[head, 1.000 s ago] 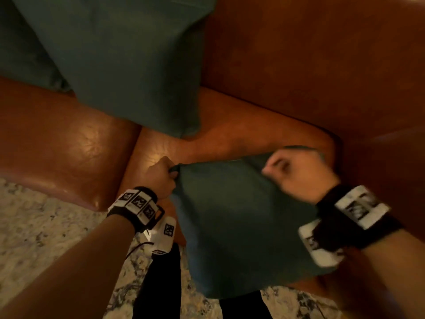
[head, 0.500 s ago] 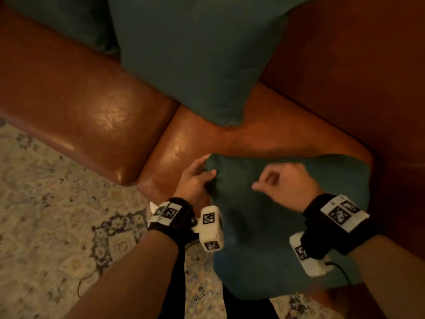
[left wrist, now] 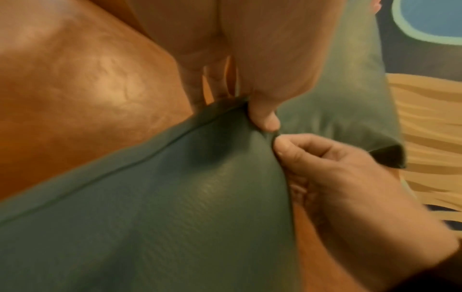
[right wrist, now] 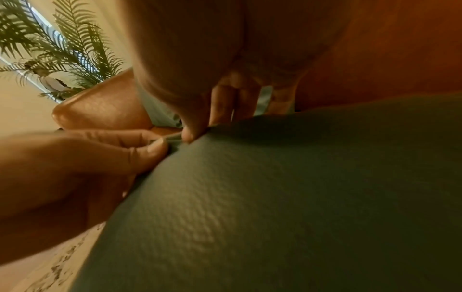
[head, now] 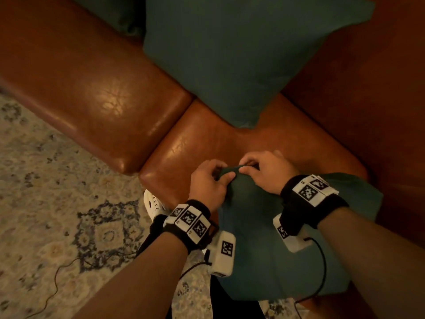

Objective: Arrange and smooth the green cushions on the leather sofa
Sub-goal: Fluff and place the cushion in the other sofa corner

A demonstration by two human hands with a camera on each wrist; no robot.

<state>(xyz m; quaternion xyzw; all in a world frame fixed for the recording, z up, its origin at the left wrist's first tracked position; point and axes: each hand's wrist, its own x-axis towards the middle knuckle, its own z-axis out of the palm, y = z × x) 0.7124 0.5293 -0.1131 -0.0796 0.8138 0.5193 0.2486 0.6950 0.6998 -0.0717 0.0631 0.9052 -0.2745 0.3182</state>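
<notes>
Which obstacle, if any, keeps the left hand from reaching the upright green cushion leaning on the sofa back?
Probably none: bare leather seat lies between them, but the left hand now pinches the near cushion.

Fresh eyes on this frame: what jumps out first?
Both hands, left hand and right hand, pinch one corner of a green cushion at the front edge of the brown leather sofa. A second, bigger green cushion leans against the backrest behind. A patterned rug covers the floor at left.
</notes>
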